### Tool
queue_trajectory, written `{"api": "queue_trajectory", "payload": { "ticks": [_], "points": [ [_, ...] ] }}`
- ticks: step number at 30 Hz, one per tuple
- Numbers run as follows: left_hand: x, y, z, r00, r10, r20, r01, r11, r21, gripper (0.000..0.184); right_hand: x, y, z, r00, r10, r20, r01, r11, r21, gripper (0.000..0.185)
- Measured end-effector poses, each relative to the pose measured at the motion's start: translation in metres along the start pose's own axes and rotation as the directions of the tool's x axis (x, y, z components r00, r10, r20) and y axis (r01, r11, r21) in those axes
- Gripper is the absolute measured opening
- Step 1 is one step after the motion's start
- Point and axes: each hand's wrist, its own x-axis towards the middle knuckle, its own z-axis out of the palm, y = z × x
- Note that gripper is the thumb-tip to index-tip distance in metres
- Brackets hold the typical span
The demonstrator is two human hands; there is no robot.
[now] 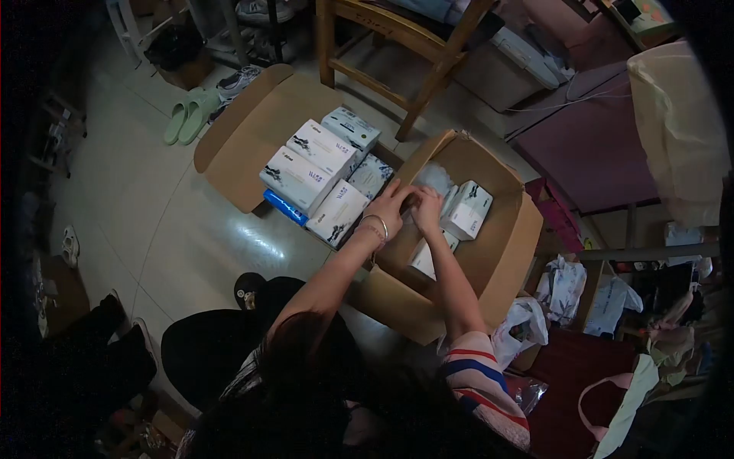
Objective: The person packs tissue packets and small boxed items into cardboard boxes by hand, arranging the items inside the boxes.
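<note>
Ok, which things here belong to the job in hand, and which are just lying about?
Likely part of the job:
open cardboard box
packs inside it
stacked packs beside it

Apparently just lying about:
green slippers
wooden chair
white plastic bag

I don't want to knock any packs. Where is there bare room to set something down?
Widest: the tiled floor between green slippers, stacked packs and the black-clad leg. Smaller: inside the open carton, seemingly between its white packs and right wall. Crowded: the carton's left side, where the left hand and right hand are.
</note>
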Motion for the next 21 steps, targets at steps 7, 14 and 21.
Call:
{"api": "queue_trajectory", "payload": {
  "ticks": [7, 14, 21],
  "points": [
    [0.001, -0.001, 0.003, 0.999, -0.032, 0.000, 0.032, 0.999, -0.043, 0.063, -0.004, 0.001, -0.024, 0.981, -0.126, -0.150, 0.094, 0.975, -0.203, 0.025],
    [0.005, -0.026, 0.010, 0.976, 0.176, -0.127, -0.198, 0.963, -0.181, 0.052, 0.057, -0.113, -0.078, 0.940, -0.089, -0.330, 0.208, 0.915, 0.345, 0.025],
    [-0.027, -0.131, -0.115, 0.552, -0.343, -0.760, 0.232, 0.939, -0.255, 0.042, 0.069, -0.207, -0.012, 0.663, 0.411, 0.626, -0.595, -0.218, 0.773, 0.044]
  ]
}}
